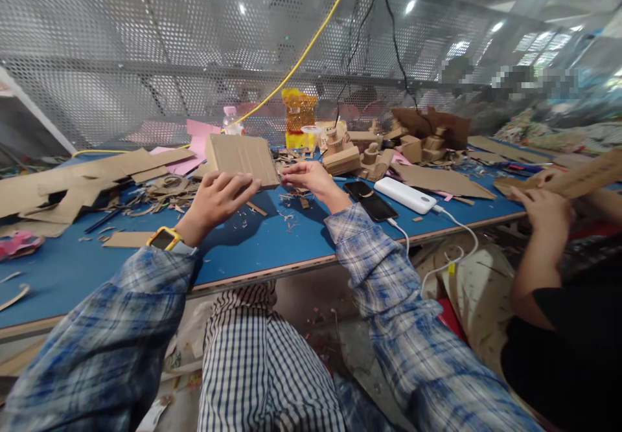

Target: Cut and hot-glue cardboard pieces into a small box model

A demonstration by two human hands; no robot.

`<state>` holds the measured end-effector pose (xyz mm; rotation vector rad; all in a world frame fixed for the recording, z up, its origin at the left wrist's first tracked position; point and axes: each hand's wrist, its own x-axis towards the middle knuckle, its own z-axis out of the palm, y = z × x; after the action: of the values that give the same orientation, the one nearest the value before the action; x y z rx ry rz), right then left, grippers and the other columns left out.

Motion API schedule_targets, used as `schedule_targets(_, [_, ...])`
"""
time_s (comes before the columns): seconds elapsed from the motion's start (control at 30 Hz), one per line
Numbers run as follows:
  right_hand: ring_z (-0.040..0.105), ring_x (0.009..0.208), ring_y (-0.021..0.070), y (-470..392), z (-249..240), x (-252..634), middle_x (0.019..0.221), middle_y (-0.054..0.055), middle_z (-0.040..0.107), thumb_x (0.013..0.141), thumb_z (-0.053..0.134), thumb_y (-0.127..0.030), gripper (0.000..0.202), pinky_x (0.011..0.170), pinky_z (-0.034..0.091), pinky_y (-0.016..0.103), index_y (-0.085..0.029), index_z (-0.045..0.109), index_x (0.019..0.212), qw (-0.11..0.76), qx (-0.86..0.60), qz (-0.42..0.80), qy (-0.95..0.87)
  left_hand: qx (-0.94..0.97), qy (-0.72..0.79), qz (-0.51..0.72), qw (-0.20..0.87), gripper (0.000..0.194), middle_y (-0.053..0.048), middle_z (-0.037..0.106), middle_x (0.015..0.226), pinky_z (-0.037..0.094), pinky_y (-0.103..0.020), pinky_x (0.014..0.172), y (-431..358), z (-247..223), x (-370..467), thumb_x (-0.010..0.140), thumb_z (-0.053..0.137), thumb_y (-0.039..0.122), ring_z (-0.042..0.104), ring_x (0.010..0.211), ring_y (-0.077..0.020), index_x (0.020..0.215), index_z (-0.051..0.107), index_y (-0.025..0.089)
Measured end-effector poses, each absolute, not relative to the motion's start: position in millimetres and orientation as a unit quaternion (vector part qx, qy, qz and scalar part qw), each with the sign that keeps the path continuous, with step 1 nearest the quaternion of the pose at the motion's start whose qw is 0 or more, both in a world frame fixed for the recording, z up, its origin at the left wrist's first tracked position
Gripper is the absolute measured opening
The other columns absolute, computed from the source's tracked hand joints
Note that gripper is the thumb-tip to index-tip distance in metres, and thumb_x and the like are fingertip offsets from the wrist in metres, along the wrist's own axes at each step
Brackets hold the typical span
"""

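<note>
Holding cardboard box approx mid-table, slightly tilted, w/ left hand clamped on the near edge. Can't see the left thumb tho. Pinching fingertips tog. on right hand, right by the box's lower right corner; can't tell if gripping anything small or touching the box. Wearing yellow watch on left wrist.

Under all that, blue table w/ cardboard scraps to the left, plus pink paper behind those. At the back, near pink-capped bottle, yellow bag. Further right, small cardboard models etc. In front of those, black phone just beside white power bank, both w/ white cables plugged in. Far right, next to co-worker's hand, long cardboard piece.
</note>
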<state>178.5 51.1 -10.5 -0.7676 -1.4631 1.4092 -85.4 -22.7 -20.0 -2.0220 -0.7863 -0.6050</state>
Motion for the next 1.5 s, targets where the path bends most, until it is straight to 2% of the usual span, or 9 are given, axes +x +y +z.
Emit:
schedule_targets(0.1, [0.068,0.058,0.0092,48.8,-8.6,177.9,0.062,-0.001,0.070,0.075,0.083,-0.010,0.015,0.065,0.059,0.021,-0.015,0.069,0.071,0.456,-0.334,0.565,-0.600,-0.803,-0.327,-0.247,0.432,0.039,-0.008,0.073,0.112,0.043,-0.041,0.078,-20.7,-19.9,-86.8,0.096,0.051,0.016,0.062,0.092,-0.0230,0.129,0.064,0.032])
schedule_targets(0.27, [0.051,0.040,0.0061,45.6,-4.6,178.8,0.046,-0.003,0.057,0.088,0.072,-0.015,0.037,0.043,0.042,0.018,-0.015,0.058,0.054,0.406,-0.378,0.473,-0.684,-0.796,-0.359,-0.272,0.405,0.037,-0.008,0.071,0.111,0.042,-0.042,0.081,-19.2,-16.4,-90.0,0.094,0.054,0.017,0.060,0.094,-0.0237,0.126,0.066,0.032])
schedule_targets(0.4, [0.061,0.048,0.0088,41.4,1.2,187.2,0.054,-0.003,0.066,0.076,0.076,-0.004,0.017,0.050,0.050,0.019,-0.015,0.069,0.065,0.272,-0.373,0.452,-0.763,-0.787,-0.367,-0.317,0.382,0.030,-0.006,0.071,0.106,0.038,-0.041,0.078,-16.2,-12.7,-94.7,0.096,0.054,0.019,0.058,0.087,-0.0224,0.119,0.069,0.032])
schedule_targets(0.5, [0.068,0.057,0.0100,36.4,6.0,193.3,0.063,-0.002,0.072,0.067,0.077,0.000,0.016,0.060,0.054,0.020,-0.015,0.074,0.071,0.161,-0.389,0.439,-0.794,-0.780,-0.361,-0.312,0.406,0.026,-0.005,0.072,0.103,0.034,-0.039,0.077,-14.6,-10.6,-95.9,0.097,0.056,0.020,0.055,0.084,-0.0211,0.117,0.069,0.030])
schedule_targets(0.7, [0.061,0.059,0.0101,27.6,6.0,185.6,0.062,-0.001,0.067,0.073,0.074,-0.004,0.010,0.061,0.046,0.022,-0.013,0.072,0.070,0.056,-0.379,0.272,-0.883,-0.746,-0.282,-0.317,0.512,0.022,-0.003,0.074,0.100,0.031,-0.037,0.077,-13.6,-7.6,-92.6,0.096,0.061,0.018,0.048,0.085,-0.0207,0.115,0.069,0.026])
schedule_targets(0.9, [0.058,0.064,0.0117,24.1,4.1,178.9,0.066,0.000,0.066,0.071,0.072,-0.003,0.011,0.063,0.041,0.025,-0.013,0.069,0.069,0.061,-0.351,0.195,-0.914,-0.728,-0.278,-0.300,0.549,0.021,-0.002,0.073,0.098,0.032,-0.036,0.075,-16.5,-3.8,-89.3,0.095,0.063,0.019,0.048,0.085,-0.0201,0.114,0.067,0.024])
schedule_targets(1.2, [0.067,0.061,0.0111,26.5,7.0,185.0,0.060,-0.002,0.064,0.075,0.061,0.004,0.022,0.056,0.049,0.019,-0.015,0.055,0.066,0.177,-0.406,0.344,-0.828,-0.772,-0.349,-0.307,0.433,0.028,-0.004,0.071,0.100,0.036,-0.041,0.075,-9.9,-15.6,-95.7,0.094,0.060,0.020,0.057,0.085,-0.0233,0.118,0.065,0.032])
schedule_targets(1.37, [0.069,0.060,0.0110,30.3,7.8,187.7,0.064,-0.001,0.070,0.075,0.064,0.008,0.021,0.062,0.056,0.021,-0.013,0.067,0.076,0.187,-0.377,0.429,-0.800,-0.784,-0.348,-0.320,0.403,0.035,-0.005,0.070,0.101,0.038,-0.043,0.078,-6.6,-18.8,-99.0,0.093,0.060,0.019,0.058,0.088,-0.0251,0.123,0.064,0.035])
schedule_targets(1.5, [0.067,0.056,0.0100,37.5,7.0,193.7,0.059,-0.001,0.069,0.078,0.071,0.000,0.016,0.060,0.055,0.020,-0.013,0.068,0.069,0.187,-0.367,0.445,-0.795,-0.776,-0.342,-0.319,0.423,0.035,-0.005,0.070,0.100,0.039,-0.042,0.077,-5.9,-19.3,-98.2,0.092,0.060,0.018,0.058,0.087,-0.0247,0.123,0.064,0.034])
